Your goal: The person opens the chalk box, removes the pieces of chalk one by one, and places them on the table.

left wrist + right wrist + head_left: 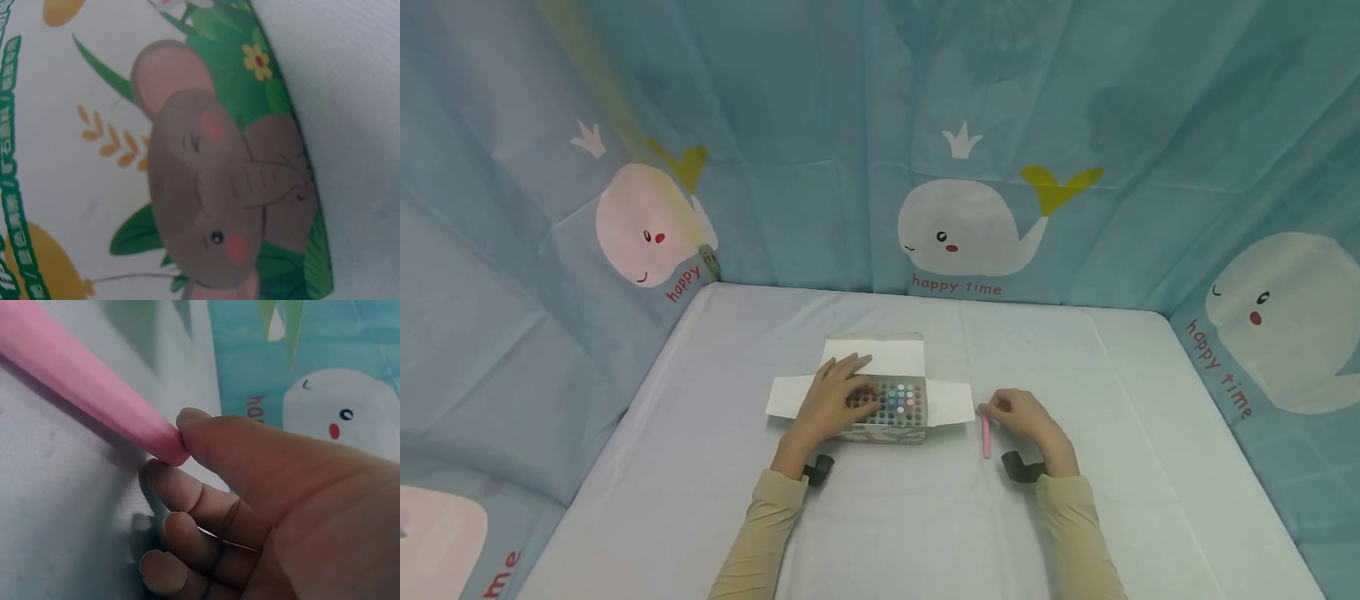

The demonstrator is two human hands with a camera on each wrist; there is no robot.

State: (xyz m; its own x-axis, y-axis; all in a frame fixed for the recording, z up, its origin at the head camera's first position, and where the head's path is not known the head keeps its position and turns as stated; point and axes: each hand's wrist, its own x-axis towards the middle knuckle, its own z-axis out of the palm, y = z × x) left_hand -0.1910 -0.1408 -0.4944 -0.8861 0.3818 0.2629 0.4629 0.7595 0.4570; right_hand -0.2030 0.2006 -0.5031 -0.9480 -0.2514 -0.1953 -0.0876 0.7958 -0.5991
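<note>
An open cardboard box [887, 434] stands on the table, holding rows of colored chalk sticks [901, 398] seen end-on in a grid. My left hand [835, 398] lies over the box's left part, fingers spread, thumb and index finger curved above the chalk with a gap between them. In the left wrist view, the box's printed elephant side [206, 181] fills most of the picture. To the right of the box, my right hand [1022, 414] pinches one end of a pink chalk stick [87, 378] between thumb and index finger. The stick's other end points toward me.
White box flaps [949, 403] spread out to the sides and back. A white cloth covers the table [910, 517]. Blue curtains with whale prints [962, 229] hang behind and along both sides. Dark wrist camera pieces [1021, 467] sit by each wrist.
</note>
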